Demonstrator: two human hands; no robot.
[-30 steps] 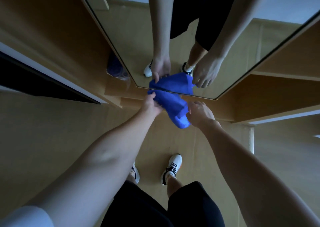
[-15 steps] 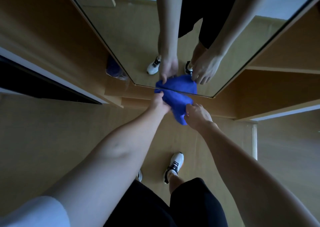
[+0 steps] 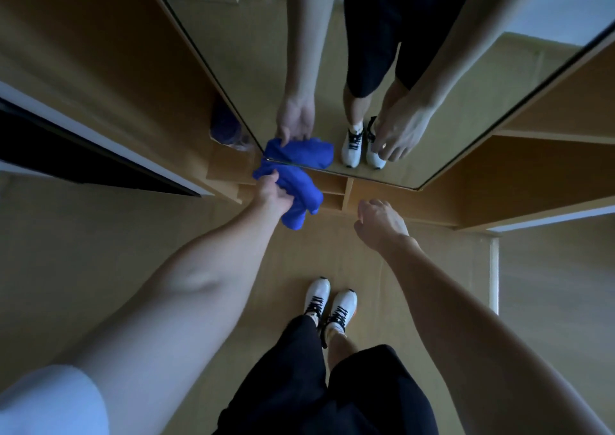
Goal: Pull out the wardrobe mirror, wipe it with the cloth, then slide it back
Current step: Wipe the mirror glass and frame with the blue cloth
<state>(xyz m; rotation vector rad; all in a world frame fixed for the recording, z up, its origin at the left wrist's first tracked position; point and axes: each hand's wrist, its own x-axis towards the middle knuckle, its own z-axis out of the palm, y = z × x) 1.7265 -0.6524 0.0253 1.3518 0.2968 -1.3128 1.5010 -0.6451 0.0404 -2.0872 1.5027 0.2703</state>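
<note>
Left hand (image 3: 273, 195) clenched on a bunched blue cloth (image 3: 296, 191), fingers wrapped round its upper part, lower end hanging loose. Cloth pressed against the bottom left corner of the mirror (image 3: 259, 68), its reflection showing just above the lower edge. Right hand (image 3: 379, 221) empty, fingers released and loosely curled, apart from the cloth and just short of the glass. Mirror standing out between wooden wardrobe panels (image 3: 100, 52), shelves (image 3: 549, 155) to the right. Small open compartments (image 3: 332, 191) visible under the mirror's lower edge. White shoes (image 3: 329, 301) with black laces side by side on the wooden floor (image 3: 83, 251) below.
</note>
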